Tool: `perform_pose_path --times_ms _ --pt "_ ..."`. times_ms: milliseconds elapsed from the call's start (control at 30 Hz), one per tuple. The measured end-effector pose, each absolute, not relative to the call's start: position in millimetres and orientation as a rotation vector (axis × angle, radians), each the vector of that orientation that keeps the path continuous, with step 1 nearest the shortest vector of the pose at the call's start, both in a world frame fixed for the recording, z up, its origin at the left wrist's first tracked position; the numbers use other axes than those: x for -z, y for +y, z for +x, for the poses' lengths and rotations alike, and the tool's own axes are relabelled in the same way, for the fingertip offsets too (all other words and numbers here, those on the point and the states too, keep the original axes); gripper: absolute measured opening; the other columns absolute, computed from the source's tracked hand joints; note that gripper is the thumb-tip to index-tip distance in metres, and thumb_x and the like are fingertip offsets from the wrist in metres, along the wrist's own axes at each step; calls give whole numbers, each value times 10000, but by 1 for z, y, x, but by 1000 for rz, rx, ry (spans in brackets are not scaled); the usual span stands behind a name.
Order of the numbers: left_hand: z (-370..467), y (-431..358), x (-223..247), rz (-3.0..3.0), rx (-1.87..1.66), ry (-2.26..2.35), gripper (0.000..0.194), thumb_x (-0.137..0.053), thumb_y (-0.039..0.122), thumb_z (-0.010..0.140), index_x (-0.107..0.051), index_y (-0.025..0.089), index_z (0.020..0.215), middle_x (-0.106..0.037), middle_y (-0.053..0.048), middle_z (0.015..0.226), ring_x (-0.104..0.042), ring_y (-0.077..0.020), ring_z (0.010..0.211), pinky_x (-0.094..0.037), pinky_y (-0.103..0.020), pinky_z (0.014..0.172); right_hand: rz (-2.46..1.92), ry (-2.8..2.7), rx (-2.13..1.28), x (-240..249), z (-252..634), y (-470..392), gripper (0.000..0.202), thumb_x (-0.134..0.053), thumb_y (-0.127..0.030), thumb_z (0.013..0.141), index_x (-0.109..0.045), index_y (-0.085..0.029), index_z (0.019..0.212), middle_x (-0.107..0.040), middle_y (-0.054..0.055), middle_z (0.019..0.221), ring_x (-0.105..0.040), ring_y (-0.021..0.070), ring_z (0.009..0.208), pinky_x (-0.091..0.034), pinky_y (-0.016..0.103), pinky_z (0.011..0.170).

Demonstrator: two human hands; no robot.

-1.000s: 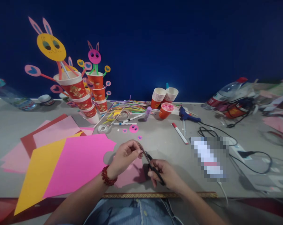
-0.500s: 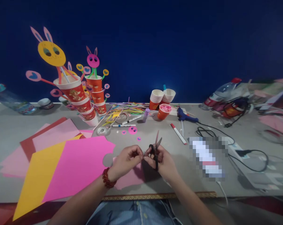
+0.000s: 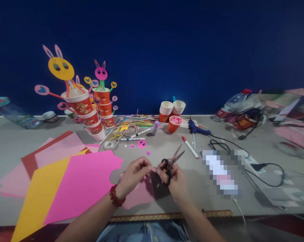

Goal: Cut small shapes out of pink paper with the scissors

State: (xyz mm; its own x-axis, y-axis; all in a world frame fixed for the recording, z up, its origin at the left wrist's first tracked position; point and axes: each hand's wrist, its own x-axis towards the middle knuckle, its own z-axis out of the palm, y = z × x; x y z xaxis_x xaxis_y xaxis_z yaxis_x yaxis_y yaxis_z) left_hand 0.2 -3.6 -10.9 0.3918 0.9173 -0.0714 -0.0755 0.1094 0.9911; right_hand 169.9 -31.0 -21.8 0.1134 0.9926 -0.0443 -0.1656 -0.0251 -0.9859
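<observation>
— What's in the hands?
— Black-handled scissors point(image 3: 171, 163), blades parted and angled up to the right, held above the table.
— And the other thing?
— A tiny pink paper scrap point(image 3: 153, 169), pinched at the fingertips just left of the scissors' handles.

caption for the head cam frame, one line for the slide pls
Right hand holds open black scissors; left hand pinches a small pink scrap above coloured paper sheets.

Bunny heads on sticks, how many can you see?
2: the yellow bunny head above the left cup stack, the pink bunny head above the stack beside it. Others may be hidden.
</observation>
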Motion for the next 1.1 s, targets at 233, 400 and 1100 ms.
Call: perform_pose_path --times_ms 233,400,1100 --pt "2 -5 0 1387 -919 927 223 -581 361 895 -568 173 776 -560 7 710 -535 -126 652 -412 -239 622 -1150 -1110 -1197 15 169 -31 225 -781 -245 703 -582 -200 796 -626 -14 723 -577 134 625 -475 242 599" --pt "-24 -4 -18 1895 -799 1104 166 -495 323 957 -598 196 931 -632 -29 890 -591 -169 820 -454 -284 749 -1134 -975 -1177 19 174 -34 270 -809 -295 705 -588 -203 830 -622 -12 757 -574 131 652 -477 243 622" --pt "-50 -6 1 1507 -769 1167 310 -573 459 896 -661 174 980 -686 -37 846 -604 -193 732 -459 -270 636 -1134 -848 -1220 37 166 -63 318 -864 -361 658 -632 -201 806 -651 1 739 -587 149 653 -485 261 604"
